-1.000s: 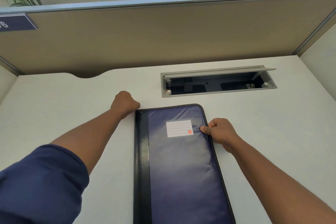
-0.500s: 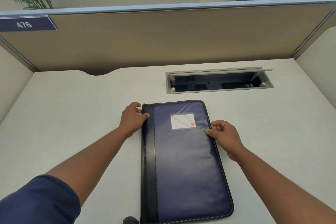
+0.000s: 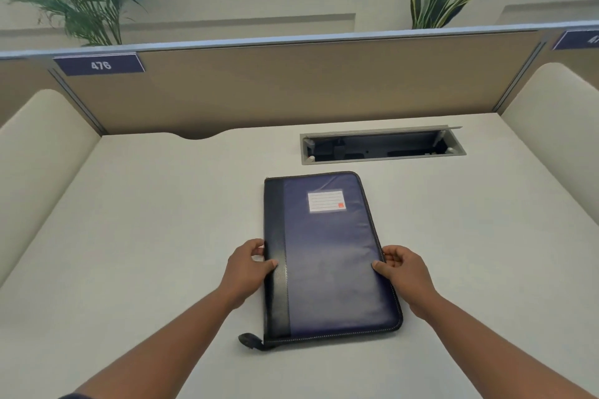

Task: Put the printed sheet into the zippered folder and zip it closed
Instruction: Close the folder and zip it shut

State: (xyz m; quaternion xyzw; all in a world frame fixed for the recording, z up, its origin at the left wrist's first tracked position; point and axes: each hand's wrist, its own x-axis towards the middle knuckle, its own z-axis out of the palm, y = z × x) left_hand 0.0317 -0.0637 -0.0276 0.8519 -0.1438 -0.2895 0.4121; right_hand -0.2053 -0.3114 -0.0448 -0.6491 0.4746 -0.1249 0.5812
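A dark blue zippered folder [image 3: 327,256] with a black spine strip and a white label lies flat and shut on the white desk [image 3: 146,236]. Its zip pull tab [image 3: 249,341] sticks out at the near left corner. My left hand [image 3: 248,269] grips the folder's left spine edge, thumb on top. My right hand [image 3: 400,270] holds the right edge, thumb on the cover and fingers curled at the side. No printed sheet is in view.
An open cable tray [image 3: 382,146] is recessed in the desk behind the folder. A beige partition [image 3: 291,84] with a "476" plate [image 3: 100,65] closes the back, and cream side panels stand left and right. Plants rise beyond the partition.
Both hands have slid from the folder's far end toward its near half along the side edges. The head has pulled back, so the whole folder and its pull tab show.
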